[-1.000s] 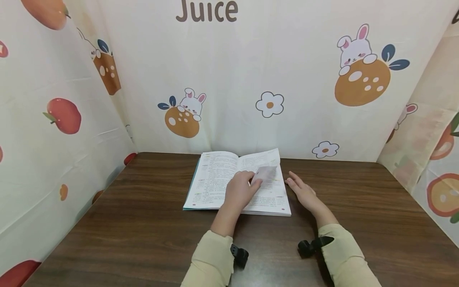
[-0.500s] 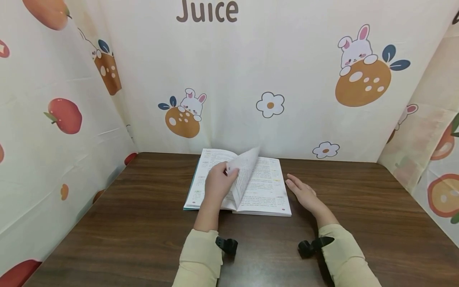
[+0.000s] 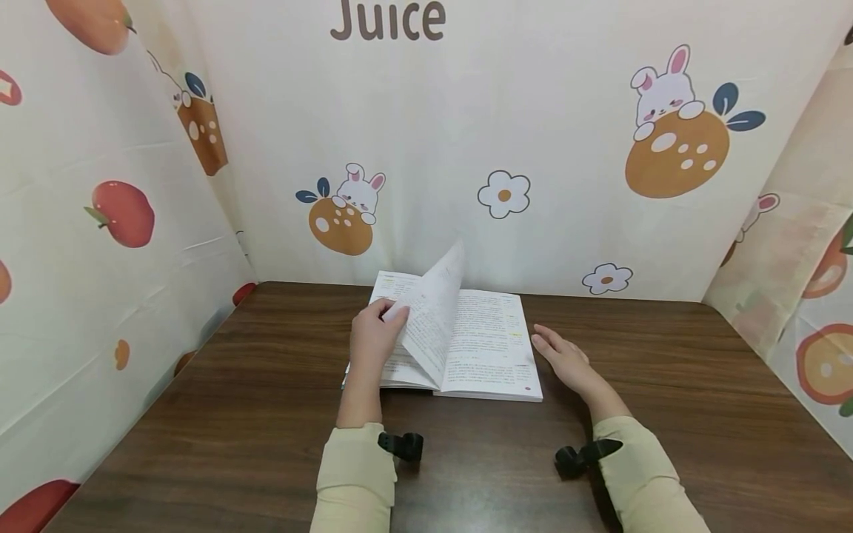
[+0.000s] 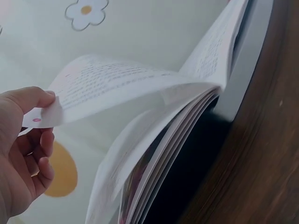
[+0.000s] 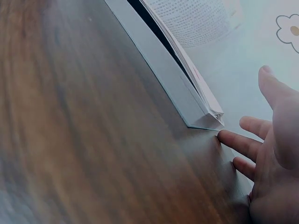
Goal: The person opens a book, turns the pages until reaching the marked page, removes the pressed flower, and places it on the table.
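Observation:
An open book (image 3: 489,340) with printed text lies on the table near the back wall. My left hand (image 3: 373,334) pinches the corner of one page (image 3: 432,314) between thumb and fingers, and that page stands curved up over the book's left half. In the left wrist view the thumb presses on the page (image 4: 107,86) near a small pink mark, with the other fingers curled below. My right hand (image 3: 563,361) rests beside the book's right edge, fingers extended and holding nothing. In the right wrist view its fingertips (image 5: 226,135) are close to the book's corner; contact is unclear.
The dark wooden table (image 3: 253,414) stretches out around the book. A pale cloth wall (image 3: 426,148) with printed fruit, rabbits and flowers rises behind it, and similar cloth hangs at both sides. Black cameras (image 3: 403,446) are strapped to both wrists.
My left hand has moved leftward from the book's right half, carrying the pinched page up and across the middle. The right hand has stayed in place.

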A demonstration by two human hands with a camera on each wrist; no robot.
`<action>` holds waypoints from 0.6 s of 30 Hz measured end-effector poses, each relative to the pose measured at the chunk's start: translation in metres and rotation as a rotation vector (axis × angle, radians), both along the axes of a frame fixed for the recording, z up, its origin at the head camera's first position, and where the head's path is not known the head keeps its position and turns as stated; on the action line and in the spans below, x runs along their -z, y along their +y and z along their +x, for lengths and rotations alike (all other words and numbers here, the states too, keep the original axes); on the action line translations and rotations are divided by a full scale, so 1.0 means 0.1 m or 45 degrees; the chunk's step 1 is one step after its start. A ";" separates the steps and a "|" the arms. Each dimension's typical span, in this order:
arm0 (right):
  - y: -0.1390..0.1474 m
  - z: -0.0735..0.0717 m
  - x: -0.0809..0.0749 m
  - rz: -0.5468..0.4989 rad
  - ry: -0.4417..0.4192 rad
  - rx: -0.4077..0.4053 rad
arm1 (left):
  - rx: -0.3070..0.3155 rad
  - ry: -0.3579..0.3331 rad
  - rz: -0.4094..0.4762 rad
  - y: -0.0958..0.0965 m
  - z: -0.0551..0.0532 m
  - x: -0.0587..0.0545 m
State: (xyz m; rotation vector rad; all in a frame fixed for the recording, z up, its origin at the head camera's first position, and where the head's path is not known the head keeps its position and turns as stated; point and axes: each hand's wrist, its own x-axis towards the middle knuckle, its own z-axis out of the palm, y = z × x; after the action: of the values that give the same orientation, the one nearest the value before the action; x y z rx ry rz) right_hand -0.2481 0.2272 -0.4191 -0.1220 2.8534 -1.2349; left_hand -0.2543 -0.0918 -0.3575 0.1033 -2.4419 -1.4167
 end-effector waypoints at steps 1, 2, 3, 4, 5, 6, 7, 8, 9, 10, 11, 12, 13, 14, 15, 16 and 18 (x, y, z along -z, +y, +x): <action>0.01 -0.01 0.01 0.000 -0.016 -0.008 | -0.006 -0.014 0.021 -0.02 0.00 0.00; 0.01 -0.02 0.01 0.006 -0.024 -0.008 | -0.012 -0.027 0.042 -0.04 0.00 0.00; 0.02 -0.02 0.02 0.012 -0.028 -0.008 | -0.016 -0.045 0.061 -0.06 0.00 0.01; 0.02 -0.02 0.02 0.017 -0.035 -0.006 | -0.019 -0.062 0.074 -0.08 0.00 0.01; 0.02 -0.02 0.02 0.022 -0.042 -0.007 | -0.020 -0.076 0.085 -0.10 0.00 0.01; 0.02 -0.02 0.01 0.024 -0.046 -0.007 | -0.021 -0.094 0.095 -0.12 -0.01 0.02; 0.02 -0.02 0.01 0.025 -0.050 -0.008 | -0.019 -0.111 0.099 -0.14 -0.01 0.03; 0.02 -0.01 0.01 0.024 -0.051 -0.010 | -0.018 -0.127 0.102 -0.16 -0.01 0.04; 0.02 -0.01 0.01 0.023 -0.051 -0.011 | -0.017 -0.142 0.101 -0.18 -0.02 0.05; 0.02 -0.01 0.01 0.021 -0.051 -0.012 | -0.018 -0.154 0.098 -0.20 -0.02 0.06; 0.02 -0.01 0.01 0.020 -0.050 -0.013 | -0.018 -0.167 0.096 -0.22 -0.02 0.07; 0.02 0.00 0.01 0.022 -0.045 -0.016 | -0.022 -0.177 0.092 -0.24 -0.02 0.09; 0.02 -0.01 0.02 0.023 -0.042 -0.016 | -0.026 -0.186 0.083 -0.26 -0.02 0.10; 0.02 -0.01 0.02 0.028 -0.036 -0.018 | -0.033 -0.194 0.076 -0.29 -0.02 0.12; 0.02 -0.01 0.03 0.031 -0.031 -0.019 | -0.037 -0.206 0.074 -0.31 -0.02 0.13; 0.02 -0.01 0.03 0.033 -0.026 -0.021 | -0.038 -0.220 0.072 -0.33 -0.02 0.14; 0.01 0.00 0.03 0.037 -0.019 -0.021 | -0.038 -0.260 0.072 -0.37 -0.01 0.17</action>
State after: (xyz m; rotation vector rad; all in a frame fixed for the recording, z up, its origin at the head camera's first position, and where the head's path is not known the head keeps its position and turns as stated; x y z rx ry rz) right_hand -0.2481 0.2283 -0.4225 -0.1348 2.8506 -1.1856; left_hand -0.2553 -0.1288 -0.3743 0.3106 -2.5488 -1.5297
